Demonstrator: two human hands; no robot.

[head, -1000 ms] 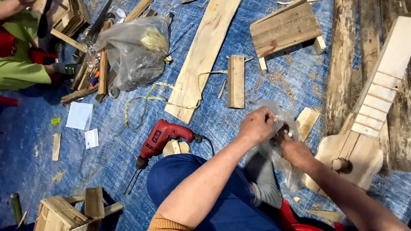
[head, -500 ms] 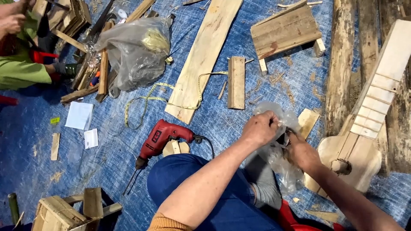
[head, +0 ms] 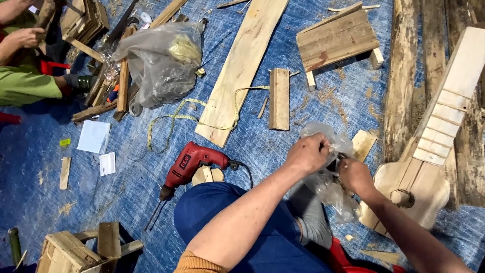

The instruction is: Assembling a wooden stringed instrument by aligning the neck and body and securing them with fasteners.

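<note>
Left hand (head: 307, 153) closed tight on a clear plastic bag (head: 331, 189), right hand (head: 355, 175) pinching it too, near the knee. Held up off the blue mat (head: 313, 108) to reach inside. Red drill (head: 189, 166) left, wooden guitar (head: 424, 167) right.

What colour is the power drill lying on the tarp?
The drill has a red body with a dark chuck, clearest in the head view.

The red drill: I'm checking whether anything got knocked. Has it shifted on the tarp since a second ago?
No. The red drill lies as before, just below the near end of the long plank, beside the yellow tape measure.
</note>
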